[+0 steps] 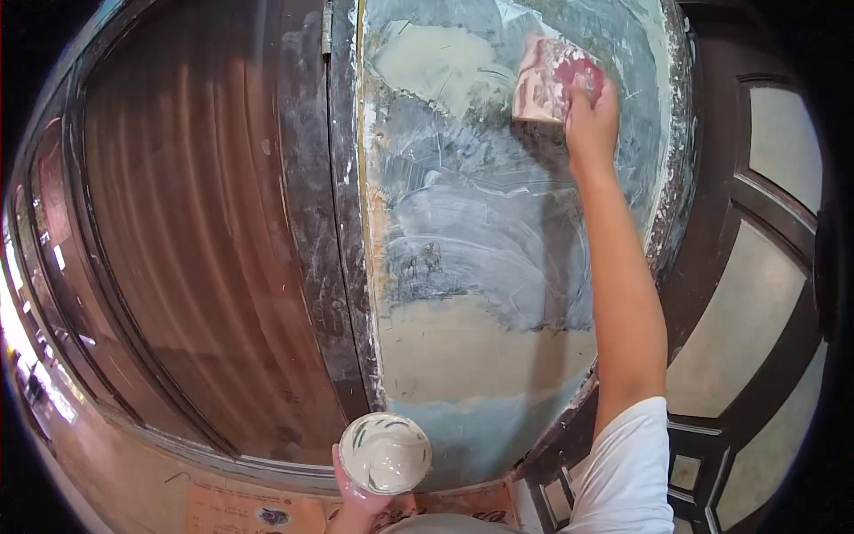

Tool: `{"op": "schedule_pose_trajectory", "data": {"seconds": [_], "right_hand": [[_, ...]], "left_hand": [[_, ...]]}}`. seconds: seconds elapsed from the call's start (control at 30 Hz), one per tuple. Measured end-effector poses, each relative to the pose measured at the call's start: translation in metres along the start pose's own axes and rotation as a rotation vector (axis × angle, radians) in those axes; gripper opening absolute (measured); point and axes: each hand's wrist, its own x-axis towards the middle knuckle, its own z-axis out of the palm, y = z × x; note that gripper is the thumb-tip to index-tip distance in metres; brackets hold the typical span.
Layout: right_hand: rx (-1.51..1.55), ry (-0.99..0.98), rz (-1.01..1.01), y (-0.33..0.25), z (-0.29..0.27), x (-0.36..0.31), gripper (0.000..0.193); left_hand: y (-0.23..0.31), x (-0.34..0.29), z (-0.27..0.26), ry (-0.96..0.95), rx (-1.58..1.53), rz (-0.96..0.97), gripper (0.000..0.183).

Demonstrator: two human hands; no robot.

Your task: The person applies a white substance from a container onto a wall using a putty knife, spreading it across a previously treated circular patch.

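Observation:
My right hand (594,125) grips a putty spreader (539,82) by its red part, the arm stretched up high. The broad, flat blade is pinkish and smeared with whitish putty, and it lies against or very close to the wall (476,236); I cannot tell which. That wall carries patchy grey, blue-green and beige layers with curved smear marks. Low down, my left hand (354,500) is closed around the side of a round tub (386,456) of creamy off-white putty. Most of its fingers are hidden under the tub.
A dark, scuffed frame (313,178) with a hinge borders the wall on the left, beside a brown curtained panel (196,240). Dark panelled woodwork (712,294) stands close on the right. Orange printed sheets (236,509) lie on the floor below.

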Motion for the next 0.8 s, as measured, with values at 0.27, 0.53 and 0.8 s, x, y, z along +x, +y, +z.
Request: {"op": "schedule_pose_trajectory", "data": {"seconds": [0.27,0.53,0.8], "right_hand": [[-0.288,-0.760,0.224,-0.013,-0.135,-0.197,0.031],[0.483,-0.394,1.309,0.042,-0.247,-0.333,0.039],[0.563,-0.543,1.488,0.049,-0.256,-0.329,0.034]], "left_hand": [[-0.027,0.009,0.022,0.001,0.028,0.000,0.081],[-0.076,0.036,0.051,-0.023,-0.066,-0.128,0.084],[-0.117,0.045,0.080,-0.009,-0.098,-0.201,0.084]]}}
